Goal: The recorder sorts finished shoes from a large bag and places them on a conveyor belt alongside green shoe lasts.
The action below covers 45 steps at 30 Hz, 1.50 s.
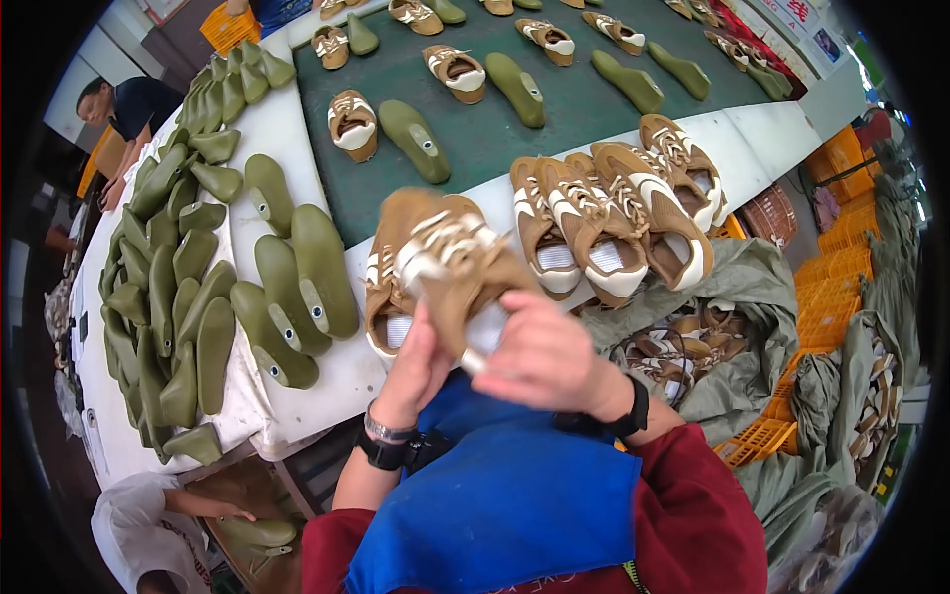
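A brown sneaker (pixel 450 267) with white stripes and laces is held in front of me, toe pointing away and blurred by motion. My left hand (pixel 421 361) grips its side near the heel. With the fingers of my right hand (pixel 549 351), smeared a little, I hold the other side of its collar. Another brown sneaker (pixel 381 297) stands behind it on the white table edge, partly covered. To the right, several matching sneakers (pixel 584 223) sit in a tight row. Green shoe lasts (pixel 322 267) lie left of my hands.
A big heap of green lasts (pixel 163 297) covers the left table. On the dark green conveyor belt (pixel 475 148), sneakers and lasts stand in pairs. A fabric-lined bin of shoes (pixel 683 351) and orange crates (pixel 826 287) are at right. Co-workers are at far left and lower left.
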{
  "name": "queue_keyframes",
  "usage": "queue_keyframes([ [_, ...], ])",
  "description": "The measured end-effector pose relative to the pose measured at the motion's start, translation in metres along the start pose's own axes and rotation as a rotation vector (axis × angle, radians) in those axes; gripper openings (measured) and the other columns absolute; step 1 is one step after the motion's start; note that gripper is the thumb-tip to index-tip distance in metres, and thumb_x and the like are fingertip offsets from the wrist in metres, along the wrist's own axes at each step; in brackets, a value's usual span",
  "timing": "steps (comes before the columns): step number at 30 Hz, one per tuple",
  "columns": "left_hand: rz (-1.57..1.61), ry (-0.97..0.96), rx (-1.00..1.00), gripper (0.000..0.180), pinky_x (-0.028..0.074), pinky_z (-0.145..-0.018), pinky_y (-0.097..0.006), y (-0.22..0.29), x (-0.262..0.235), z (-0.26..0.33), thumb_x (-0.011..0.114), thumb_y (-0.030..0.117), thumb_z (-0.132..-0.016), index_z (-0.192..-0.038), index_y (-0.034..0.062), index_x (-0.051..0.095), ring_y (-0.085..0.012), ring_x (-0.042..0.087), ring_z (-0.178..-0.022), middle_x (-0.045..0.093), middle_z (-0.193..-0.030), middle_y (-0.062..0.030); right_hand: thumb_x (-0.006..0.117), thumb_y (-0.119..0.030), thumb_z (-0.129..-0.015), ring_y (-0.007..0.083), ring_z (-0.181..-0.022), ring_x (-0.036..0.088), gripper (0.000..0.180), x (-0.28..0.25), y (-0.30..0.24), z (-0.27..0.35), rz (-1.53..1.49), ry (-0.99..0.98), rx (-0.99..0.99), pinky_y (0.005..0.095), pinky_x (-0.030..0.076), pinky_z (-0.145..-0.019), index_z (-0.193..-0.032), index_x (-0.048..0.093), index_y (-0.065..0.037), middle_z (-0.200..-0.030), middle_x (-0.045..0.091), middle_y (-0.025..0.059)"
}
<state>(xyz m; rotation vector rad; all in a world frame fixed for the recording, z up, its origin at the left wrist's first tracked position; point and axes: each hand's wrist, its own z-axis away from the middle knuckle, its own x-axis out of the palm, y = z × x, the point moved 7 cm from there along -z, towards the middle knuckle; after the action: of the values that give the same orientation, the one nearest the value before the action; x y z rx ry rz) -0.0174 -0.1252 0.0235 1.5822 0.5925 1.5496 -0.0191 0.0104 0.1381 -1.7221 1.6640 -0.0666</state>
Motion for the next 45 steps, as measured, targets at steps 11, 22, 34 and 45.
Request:
queue_keyframes([
  [11,0.432,0.04,-0.165,0.078,0.035,-0.105,-0.048,-0.001,-0.003,0.012,0.032,0.068,-0.088,-0.141,0.011,0.031,-0.0305,0.041,-0.127,0.039,-0.14,-0.0146,0.075,-0.01,-0.065,0.0276,-0.098,0.056,0.043,0.016,0.015,-0.034,0.079,-0.301,0.2,0.0398,0.045,-0.088,-0.106,0.061,-0.008,-0.102,0.059,0.0092],
  [22,0.329,0.076,-0.201,0.06,0.039,-0.103,-0.042,-0.018,-0.013,0.013,0.04,0.051,-0.095,-0.141,0.0134,0.03,-0.0242,0.045,-0.123,0.042,-0.136,-0.0098,0.065,-0.004,-0.07,0.0282,-0.074,0.067,0.037,0.033,0.016,-0.05,0.137,-0.013,0.172,0.0349,0.054,-0.064,-0.107,0.062,-0.004,-0.088,0.067,0.0135],
  [34,0.791,-0.061,-0.055,0.086,0.042,-0.099,-0.043,0.022,-0.01,0.008,0.028,0.075,-0.083,-0.139,0.0103,0.033,-0.0284,0.048,-0.12,0.045,-0.133,-0.0153,0.069,-0.015,-0.068,0.0259,-0.082,0.063,0.031,0.044,0.013,-0.052,0.132,-0.124,0.102,0.0342,0.052,-0.069,-0.097,0.062,-0.006,-0.093,0.063,0.0075],
  [45,0.441,0.147,-0.102,0.076,0.036,-0.106,-0.041,0.008,-0.021,0.01,0.04,0.066,-0.087,-0.141,0.0134,0.031,-0.0262,0.041,-0.127,0.039,-0.14,-0.0105,0.07,-0.007,-0.064,0.0327,-0.096,0.06,0.06,0.054,0.03,-0.028,0.117,-0.171,0.298,0.0383,0.052,-0.08,-0.121,0.053,-0.009,-0.118,0.054,0.0162],
])
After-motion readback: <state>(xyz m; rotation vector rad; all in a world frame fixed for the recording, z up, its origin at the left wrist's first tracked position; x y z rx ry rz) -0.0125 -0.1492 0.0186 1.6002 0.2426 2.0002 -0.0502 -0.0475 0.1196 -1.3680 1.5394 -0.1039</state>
